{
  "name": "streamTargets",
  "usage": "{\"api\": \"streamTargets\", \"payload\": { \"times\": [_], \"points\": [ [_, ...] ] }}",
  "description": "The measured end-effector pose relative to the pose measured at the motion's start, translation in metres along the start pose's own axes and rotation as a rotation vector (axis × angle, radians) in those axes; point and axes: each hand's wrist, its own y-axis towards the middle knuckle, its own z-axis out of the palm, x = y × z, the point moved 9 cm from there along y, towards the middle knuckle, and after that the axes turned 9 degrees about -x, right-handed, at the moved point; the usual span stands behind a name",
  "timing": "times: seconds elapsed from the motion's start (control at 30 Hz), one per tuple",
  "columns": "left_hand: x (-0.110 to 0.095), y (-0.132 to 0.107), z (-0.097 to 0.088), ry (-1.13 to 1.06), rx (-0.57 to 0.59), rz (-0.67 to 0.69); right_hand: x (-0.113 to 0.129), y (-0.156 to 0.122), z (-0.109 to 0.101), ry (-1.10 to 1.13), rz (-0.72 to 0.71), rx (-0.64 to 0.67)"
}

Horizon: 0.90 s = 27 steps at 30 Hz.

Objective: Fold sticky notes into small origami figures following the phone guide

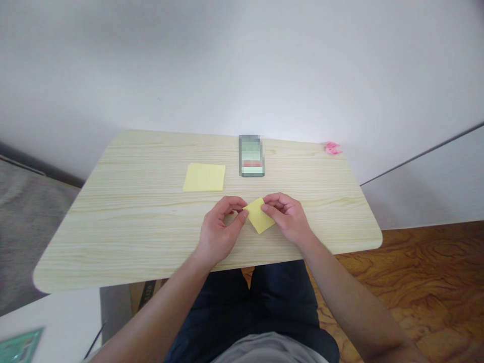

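A small yellow paper square (258, 217) is held just above the light wooden table (132, 227), turned like a diamond. My left hand (220, 229) pinches its left corner with thumb and fingers curled. My right hand (286, 216) pinches the upper right edge, fingers closed on the paper. A pad of yellow sticky notes (204, 177) lies flat on the table behind and left of my hands.
A phone (251, 156) lies face up at the table's far middle. A small pink folded paper piece (333, 148) sits at the far right corner. White wall behind, wood floor to the right, a white surface with a green object (18, 345) at lower left.
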Motion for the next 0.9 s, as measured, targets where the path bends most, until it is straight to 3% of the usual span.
{"api": "streamTargets", "payload": {
  "times": [0.2, 0.4, 0.63, 0.8, 0.9],
  "points": [
    [-0.004, 0.0, 0.0, 0.127, 0.004, 0.024, 0.004, -0.004, 0.0, -0.035, -0.029, -0.01],
    [0.0, -0.001, 0.003, 0.083, 0.05, -0.023, 0.005, -0.005, 0.002, -0.062, -0.041, -0.003],
    [-0.01, -0.005, 0.007, 0.03, 0.113, 0.035, 0.01, -0.002, 0.009, -0.178, -0.054, 0.114],
    [-0.01, -0.005, -0.003, 0.09, -0.012, 0.063, 0.024, -0.009, -0.001, -0.195, -0.157, -0.007],
    [-0.005, -0.003, -0.012, 0.087, -0.117, 0.016, 0.02, -0.014, -0.004, -0.191, -0.119, -0.041]
  ]
}}
